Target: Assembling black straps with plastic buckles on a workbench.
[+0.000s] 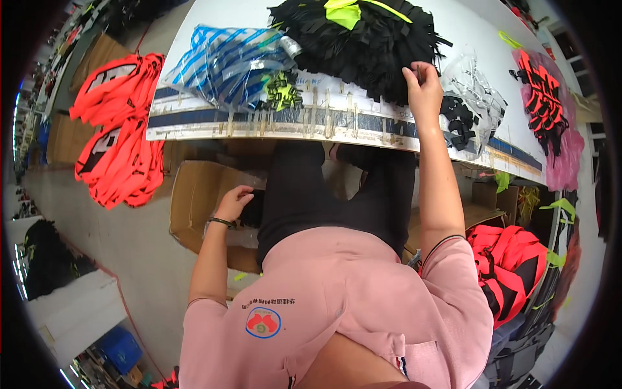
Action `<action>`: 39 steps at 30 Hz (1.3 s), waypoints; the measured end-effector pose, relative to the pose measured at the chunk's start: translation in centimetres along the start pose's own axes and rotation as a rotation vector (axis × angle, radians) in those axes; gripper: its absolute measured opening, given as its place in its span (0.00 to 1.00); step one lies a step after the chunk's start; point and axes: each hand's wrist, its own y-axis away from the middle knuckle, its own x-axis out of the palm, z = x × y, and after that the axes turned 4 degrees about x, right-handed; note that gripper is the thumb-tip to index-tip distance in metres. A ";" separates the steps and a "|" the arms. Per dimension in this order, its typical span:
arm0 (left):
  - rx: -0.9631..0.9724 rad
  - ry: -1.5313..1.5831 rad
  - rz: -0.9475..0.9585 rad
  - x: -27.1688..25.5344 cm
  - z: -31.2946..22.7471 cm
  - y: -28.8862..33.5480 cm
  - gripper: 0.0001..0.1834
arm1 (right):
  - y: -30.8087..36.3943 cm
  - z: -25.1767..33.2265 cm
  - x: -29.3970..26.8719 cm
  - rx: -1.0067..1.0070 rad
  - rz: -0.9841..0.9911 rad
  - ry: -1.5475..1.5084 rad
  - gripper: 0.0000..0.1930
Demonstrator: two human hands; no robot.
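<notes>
My right hand (424,87) is at the right edge of a large heap of black strap pieces (369,48) on the table. Its fingers are curled, with a gap between thumb and forefinger, and nothing shows in them. Lower down, my left hand (234,203) is over an open cardboard box (194,204) beside my thigh. The fingers of that hand are bent together against a dark item (253,211), whose kind I cannot make out. A bright yellow-green strip (343,13) lies over the heap.
On the white table (363,133) lie a blue-striped plastic bag (227,68), yellow-and-black small parts (282,91), and a clear bag (476,84) with black pieces (458,120). Red-and-black strap bundles are at the left (120,129), far right (544,97) and lower right (508,266).
</notes>
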 end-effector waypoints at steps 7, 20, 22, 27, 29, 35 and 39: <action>0.252 0.127 -0.067 1.0 -10.3 -1.1 0.11 | -1.6 0.0 -0.6 0.122 0.221 0.451 0.15; 0.260 0.754 0.200 9.0 -23.3 -3.7 0.08 | 13.3 6.3 0.3 0.673 0.707 -0.865 0.07; 0.272 0.730 0.220 9.2 -22.9 -3.6 0.06 | 11.9 5.0 -0.4 0.673 0.612 -0.889 0.07; 0.211 0.543 0.284 9.3 -19.1 -2.8 0.05 | 5.6 4.5 -4.9 0.511 0.175 -1.020 0.05; 0.200 0.495 0.359 8.1 -18.2 -3.4 0.05 | 4.7 2.6 -5.9 0.443 0.125 -1.029 0.04; 0.608 -0.345 -0.345 2.1 -22.3 -10.3 0.09 | 10.8 3.7 -3.0 0.542 0.447 -0.761 0.04; 0.454 -0.626 -0.478 0.7 -22.3 -13.3 0.13 | 13.9 4.4 -1.0 0.403 0.596 -0.616 0.10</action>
